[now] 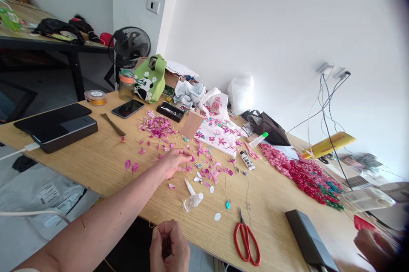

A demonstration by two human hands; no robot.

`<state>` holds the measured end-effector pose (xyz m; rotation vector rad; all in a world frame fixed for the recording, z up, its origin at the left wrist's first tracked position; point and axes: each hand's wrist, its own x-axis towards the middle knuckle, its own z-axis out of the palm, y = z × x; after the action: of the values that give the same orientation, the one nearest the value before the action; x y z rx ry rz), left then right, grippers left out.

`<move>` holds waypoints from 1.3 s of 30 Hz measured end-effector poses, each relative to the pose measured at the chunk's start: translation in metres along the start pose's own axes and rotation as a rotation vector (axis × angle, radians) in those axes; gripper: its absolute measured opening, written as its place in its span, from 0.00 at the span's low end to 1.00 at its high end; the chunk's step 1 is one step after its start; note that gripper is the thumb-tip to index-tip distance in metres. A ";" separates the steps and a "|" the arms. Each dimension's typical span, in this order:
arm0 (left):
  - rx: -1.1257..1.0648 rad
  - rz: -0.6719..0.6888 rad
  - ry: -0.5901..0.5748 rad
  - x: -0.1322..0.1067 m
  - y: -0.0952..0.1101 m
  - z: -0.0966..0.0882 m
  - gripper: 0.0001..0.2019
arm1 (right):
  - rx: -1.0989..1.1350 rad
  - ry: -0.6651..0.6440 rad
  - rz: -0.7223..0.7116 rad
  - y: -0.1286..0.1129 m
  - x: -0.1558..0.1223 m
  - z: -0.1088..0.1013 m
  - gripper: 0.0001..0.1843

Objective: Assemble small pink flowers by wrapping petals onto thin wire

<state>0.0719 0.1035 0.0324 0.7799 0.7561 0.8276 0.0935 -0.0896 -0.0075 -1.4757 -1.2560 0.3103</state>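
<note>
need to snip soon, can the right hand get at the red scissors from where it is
Probably yes. The red scissors lie flat near the table's front edge, just beside the right hand, with bare wood between them. That hand seems to be pinching something small, though.

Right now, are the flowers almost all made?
Done: a big heap of finished red and pink flowers lies on the table. In hand: the left hand reaches into loose pink petals, and the right hand pinches something small near the table edge. Left: many petals lie scattered, so plenty remains, I think.
</note>
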 end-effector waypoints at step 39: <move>0.075 0.002 0.068 -0.110 -0.008 -0.024 0.09 | 0.009 0.128 0.122 -0.017 0.016 -0.015 0.11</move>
<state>0.0037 0.0143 0.0434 0.8223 0.8509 0.8351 0.1028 -0.0878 0.0185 -1.5434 -1.0642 0.2973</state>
